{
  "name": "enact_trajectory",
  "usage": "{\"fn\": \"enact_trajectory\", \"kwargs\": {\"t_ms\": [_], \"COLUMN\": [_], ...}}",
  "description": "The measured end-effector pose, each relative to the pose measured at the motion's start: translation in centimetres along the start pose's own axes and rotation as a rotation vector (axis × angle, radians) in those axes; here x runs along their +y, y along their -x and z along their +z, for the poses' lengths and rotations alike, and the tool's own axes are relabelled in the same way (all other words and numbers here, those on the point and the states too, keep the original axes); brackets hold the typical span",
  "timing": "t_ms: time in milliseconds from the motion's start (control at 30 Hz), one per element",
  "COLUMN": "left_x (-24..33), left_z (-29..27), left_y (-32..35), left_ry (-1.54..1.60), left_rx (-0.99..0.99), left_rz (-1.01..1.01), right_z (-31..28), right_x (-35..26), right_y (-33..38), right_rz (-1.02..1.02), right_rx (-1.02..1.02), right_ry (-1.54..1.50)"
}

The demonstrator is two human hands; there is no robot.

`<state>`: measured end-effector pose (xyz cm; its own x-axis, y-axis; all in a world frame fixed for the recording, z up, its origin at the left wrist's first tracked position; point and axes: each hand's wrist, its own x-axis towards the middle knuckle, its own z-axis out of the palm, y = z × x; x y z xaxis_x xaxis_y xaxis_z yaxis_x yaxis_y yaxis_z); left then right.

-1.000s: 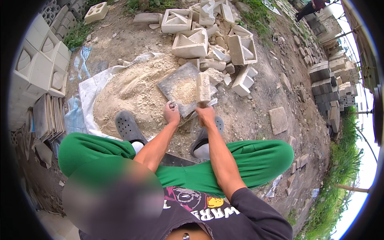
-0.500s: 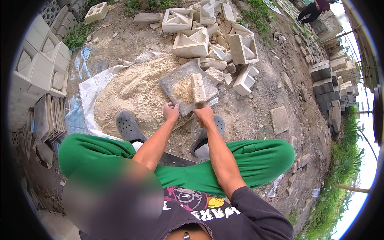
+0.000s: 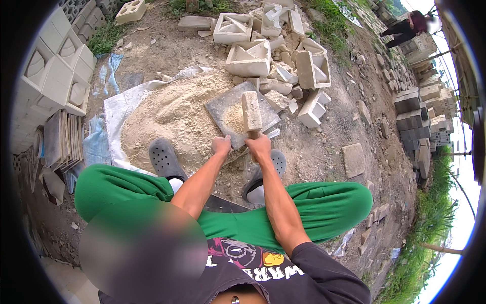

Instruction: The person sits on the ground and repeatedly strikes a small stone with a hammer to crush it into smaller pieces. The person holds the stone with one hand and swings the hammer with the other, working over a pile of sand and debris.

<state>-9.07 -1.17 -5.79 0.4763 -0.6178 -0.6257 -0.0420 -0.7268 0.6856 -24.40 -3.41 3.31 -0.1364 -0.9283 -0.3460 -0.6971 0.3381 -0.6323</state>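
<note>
My right hand (image 3: 259, 146) is closed round the handle of a mallet (image 3: 251, 112) with a pale, dust-coated block head. Its head is held above a dark square slab (image 3: 218, 107) lying on the ground between my feet and the rubble. A small heap of tan crumbs (image 3: 234, 119) sits on the slab, partly hidden behind the mallet. Close to the slab's near edge, my left hand (image 3: 221, 145) has its fingers curled in. Whatever they may hold is too small to see.
Left of the slab, a pile of sandy crushed material (image 3: 162, 109) covers a white sheet (image 3: 115, 126). Broken pale blocks (image 3: 248, 58) are heaped beyond it. White blocks (image 3: 55, 76) are stacked at left, grey blocks (image 3: 409, 116) at right. A person (image 3: 412, 25) stands far right.
The mallet head looks larger and lifted higher over the slab. My left hand has shifted slightly right and down, and the view has moved a little.
</note>
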Motion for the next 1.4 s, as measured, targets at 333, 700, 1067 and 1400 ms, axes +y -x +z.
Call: {"fn": "enact_trajectory", "kwargs": {"t_ms": [333, 700, 1067, 1400], "left_x": [0.2, 0.9, 2.6, 6.0], "left_z": [-0.3, 3.5, 0.6, -3.0], "left_y": [0.6, 1.9, 1.0, 4.0], "left_ry": [0.199, 0.099, 0.658, 0.974], "left_rx": [-0.04, 0.124, -0.14, -0.189], "left_rz": [-0.145, -0.17, 0.126, 0.032], "right_z": [-0.5, -15.8, -19.0, -14.9], "right_x": [-3.7, -9.9, -6.3, -5.6], "right_y": [2.3, 4.0, 12.7, 11.2], "right_rz": [0.005, 0.147, 0.356, 0.331], "right_rx": [-0.114, -0.39, -0.123, -0.104], "right_ry": [0.17, 0.402, -0.412, -0.471]}}
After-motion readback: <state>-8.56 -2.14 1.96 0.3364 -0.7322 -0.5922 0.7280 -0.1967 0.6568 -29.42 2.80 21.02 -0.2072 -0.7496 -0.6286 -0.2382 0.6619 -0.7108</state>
